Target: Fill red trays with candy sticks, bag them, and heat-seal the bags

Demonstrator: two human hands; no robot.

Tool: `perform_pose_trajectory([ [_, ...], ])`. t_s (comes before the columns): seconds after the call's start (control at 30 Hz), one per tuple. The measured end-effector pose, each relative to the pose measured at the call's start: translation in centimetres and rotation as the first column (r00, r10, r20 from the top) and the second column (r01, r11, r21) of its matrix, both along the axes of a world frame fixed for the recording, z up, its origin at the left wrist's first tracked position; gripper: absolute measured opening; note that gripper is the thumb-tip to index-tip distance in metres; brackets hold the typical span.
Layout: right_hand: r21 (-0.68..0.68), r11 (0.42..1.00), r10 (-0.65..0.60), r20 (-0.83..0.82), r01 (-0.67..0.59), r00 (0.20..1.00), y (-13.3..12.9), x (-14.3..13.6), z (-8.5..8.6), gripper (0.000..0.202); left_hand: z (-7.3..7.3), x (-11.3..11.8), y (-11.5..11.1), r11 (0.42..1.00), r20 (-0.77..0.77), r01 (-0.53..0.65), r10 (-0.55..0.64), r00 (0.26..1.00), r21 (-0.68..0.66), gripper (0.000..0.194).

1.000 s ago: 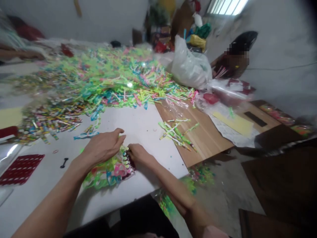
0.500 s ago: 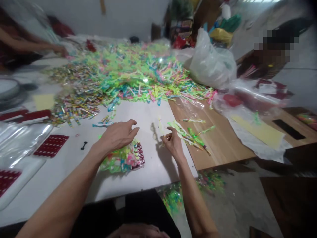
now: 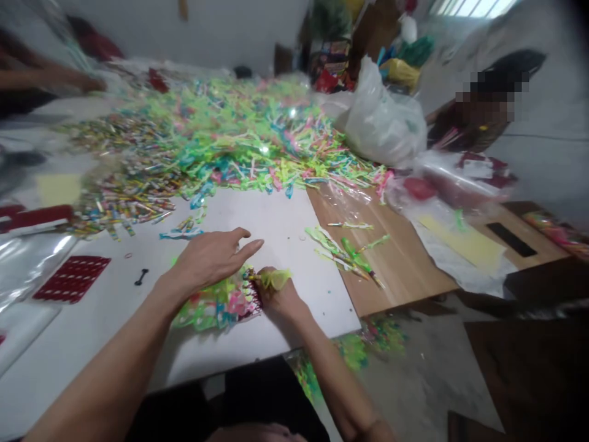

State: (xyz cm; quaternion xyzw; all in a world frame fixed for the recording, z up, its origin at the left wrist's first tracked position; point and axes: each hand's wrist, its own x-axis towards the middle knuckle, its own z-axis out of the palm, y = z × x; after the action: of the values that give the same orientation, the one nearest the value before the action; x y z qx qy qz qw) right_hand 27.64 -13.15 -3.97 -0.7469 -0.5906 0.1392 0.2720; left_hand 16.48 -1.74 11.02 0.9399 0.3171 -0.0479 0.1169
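Note:
My right hand (image 3: 280, 301) is closed on a thin stick with a yellow-green plastic tail (image 3: 277, 280). The stick's end points left, at the edge of a dark red card with holes (image 3: 252, 301); whether it touches the card I cannot tell. Bunched green, pink and blue plastic pieces (image 3: 216, 307) cover most of that card. Above the bunch hovers my left hand (image 3: 214, 255), its thumb and index finger stretched out and apart, with nothing visible in it. Several loose sticks with green tails (image 3: 354, 261) lie on the brown board to the right.
A large heap of colourful plastic-tailed sticks (image 3: 248, 141) spreads across the back. On the left are a red holed card (image 3: 73, 279), a small black piece (image 3: 142, 277) and clear plastic sheets (image 3: 27, 264). A white bag (image 3: 386, 132) stands back right. Other people sit left and right.
My right hand has moved left and toward me, bringing the stick to the red card's edge. My left hand has stayed over the bunch. The view has shifted slightly.

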Motion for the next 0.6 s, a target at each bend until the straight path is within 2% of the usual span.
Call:
perform_pose_trajectory([
  [0.13,-0.189,0.982,0.025,0.219,0.018,0.975,0.9,-0.3,1.1,0.020,-0.3,-0.1,0.4,0.999,0.011,-0.019,0.019,1.000,-0.040,0.077],
  [0.23,-0.147,0.989,0.044,0.128,-0.025,0.991,0.4,0.2,1.1,0.013,-0.4,-0.2,0.4,0.999,0.008,-0.026,0.027,1.000,-0.031,0.077],
  [0.33,-0.047,0.999,-0.010,0.007,0.010,1.000,-0.6,1.2,0.7,0.017,-0.2,-0.1,0.2,1.000,-0.006,-0.016,0.015,1.000,-0.027,0.076],
  [0.4,-0.052,0.999,-0.005,0.000,0.005,1.000,-0.8,1.9,0.6,0.017,0.0,0.0,0.1,1.000,-0.009,-0.011,0.011,1.000,-0.024,0.076],
  [0.5,-0.161,0.986,0.056,0.097,-0.040,0.994,0.1,1.9,1.6,0.017,0.1,0.0,0.0,1.000,0.001,0.001,-0.001,1.000,-0.031,0.078],
  [0.6,-0.304,0.953,0.090,0.244,-0.012,0.966,1.6,-0.2,3.1,0.012,0.0,-0.1,0.1,0.999,0.013,0.025,-0.025,1.000,-0.034,0.077],
])
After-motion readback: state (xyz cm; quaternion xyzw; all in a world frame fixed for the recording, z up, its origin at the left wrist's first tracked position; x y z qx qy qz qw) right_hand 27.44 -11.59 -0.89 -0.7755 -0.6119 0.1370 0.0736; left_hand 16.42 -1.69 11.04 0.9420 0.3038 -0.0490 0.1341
